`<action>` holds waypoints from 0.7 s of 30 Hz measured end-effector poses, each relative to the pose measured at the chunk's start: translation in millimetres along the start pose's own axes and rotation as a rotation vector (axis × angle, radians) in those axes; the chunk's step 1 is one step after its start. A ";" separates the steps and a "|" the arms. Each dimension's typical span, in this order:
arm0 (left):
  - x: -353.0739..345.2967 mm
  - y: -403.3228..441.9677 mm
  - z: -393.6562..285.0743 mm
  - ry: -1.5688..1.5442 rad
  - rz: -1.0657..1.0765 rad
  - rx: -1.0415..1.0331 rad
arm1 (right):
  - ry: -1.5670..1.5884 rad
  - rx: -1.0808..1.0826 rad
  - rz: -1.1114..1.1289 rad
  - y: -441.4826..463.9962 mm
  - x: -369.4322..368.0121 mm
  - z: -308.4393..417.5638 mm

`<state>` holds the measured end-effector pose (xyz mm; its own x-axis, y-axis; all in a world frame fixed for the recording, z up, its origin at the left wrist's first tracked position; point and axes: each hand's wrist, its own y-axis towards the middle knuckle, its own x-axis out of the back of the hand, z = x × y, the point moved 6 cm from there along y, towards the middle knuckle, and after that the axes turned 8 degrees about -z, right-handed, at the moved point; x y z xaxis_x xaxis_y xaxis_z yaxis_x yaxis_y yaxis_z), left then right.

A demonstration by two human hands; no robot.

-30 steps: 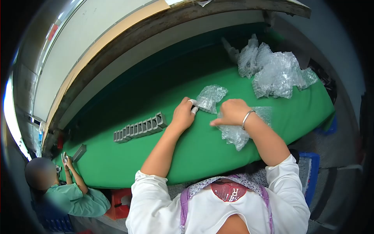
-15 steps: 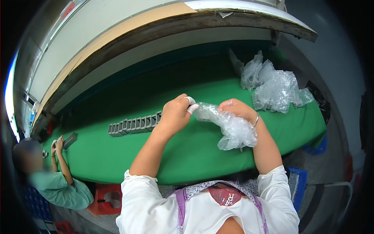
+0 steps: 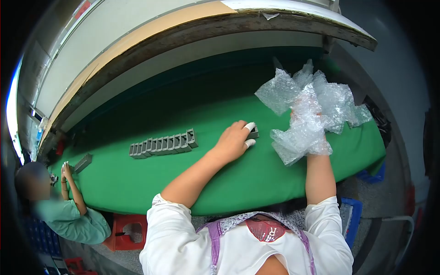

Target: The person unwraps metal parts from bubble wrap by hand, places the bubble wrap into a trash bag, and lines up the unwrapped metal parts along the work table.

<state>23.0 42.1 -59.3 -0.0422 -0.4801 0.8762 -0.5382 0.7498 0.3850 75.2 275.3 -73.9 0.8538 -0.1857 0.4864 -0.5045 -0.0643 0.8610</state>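
Note:
My left hand (image 3: 234, 141), with white covers on its thumb and a finger, is closed around a small grey hollow block (image 3: 254, 132) at the table's middle. To the right, clear bubble wrap (image 3: 302, 128) drapes over my right hand (image 3: 315, 105), whose skin shows only dimly through the plastic. That hand appears to grip the wrap, though its fingers are mostly covered. A row of several similar grey blocks (image 3: 162, 144) stands left of my left hand.
More crumpled bubble wrap (image 3: 337, 98) lies at the right end of the green-covered table (image 3: 220, 192). A shelf edge (image 3: 183, 34) overhangs the back. At far left, a co-worker's hands (image 3: 66, 172) are near another row of grey blocks (image 3: 83, 163). A red stool (image 3: 129, 229) stands below.
My hands have moved apart. The right one has shifted right and away from me with the bubble wrap, which has spread out. A grey block now shows in my left hand, lower and further right.

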 end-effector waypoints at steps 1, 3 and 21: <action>-3.1 2.4 0.1 0.006 0.001 0.004 | 0.049 -0.008 0.012 -0.8 -0.3 -3.8; 3.9 1.6 8.6 0.068 -0.010 0.134 | 0.174 -0.019 0.032 0.6 2.7 -8.3; 15.3 104.4 39.2 0.282 0.065 0.071 | 1.589 -0.453 0.686 51.9 27.2 39.5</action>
<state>-66.9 95.2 -17.0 0.1519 -0.2796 0.9480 -0.6002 0.7359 0.3132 67.2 228.2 -21.9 -0.0427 0.9852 0.1662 -0.9496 -0.0917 0.2998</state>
